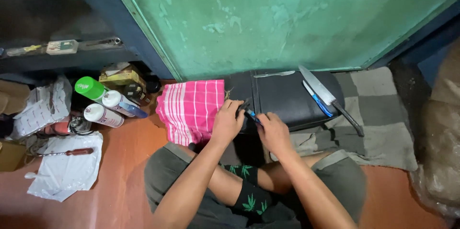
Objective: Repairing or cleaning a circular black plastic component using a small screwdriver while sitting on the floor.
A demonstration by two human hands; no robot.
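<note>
Your left hand (227,122) closes on a small dark tool (243,108); your right hand (272,131) pinches its blue-tipped end (253,116). Keep both grips firm above the black cushion (287,97). The tool's long axis runs diagonally, upper-left to lower-right, beside the pink cloth (190,109).

The person is wearing loose olive-grey shorts with a paler band running along each hem, and both legs are showing below them. On one lower leg they are wearing a black sock patterned with green leaves. Both forearms are going uncovered, and the left hand (227,122) and right hand (273,132) are wearing no gloves.
</note>
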